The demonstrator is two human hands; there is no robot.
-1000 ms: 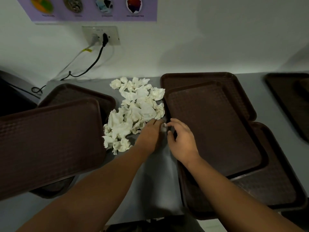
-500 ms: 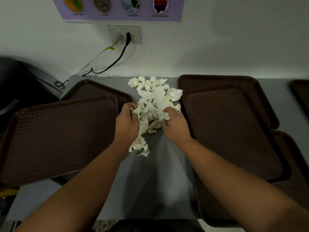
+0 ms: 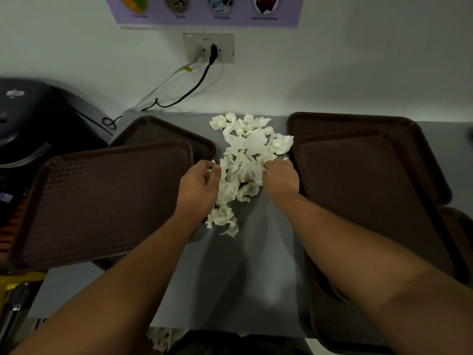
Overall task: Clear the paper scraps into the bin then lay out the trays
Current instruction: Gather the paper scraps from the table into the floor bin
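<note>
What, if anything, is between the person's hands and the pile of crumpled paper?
Nothing visible. The left hand grips the paper scraps at the pile's left edge, and the right hand grips them at its right edge. The left tray and right tray lie outside the hands, not between.

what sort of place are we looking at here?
Probably a cafeteria or canteen tray station. Stacks of brown serving trays sit on both sides of a grey counter, a heap of crumpled paper scraps lies between them, and a picture poster hangs on the wall above a socket.
</note>
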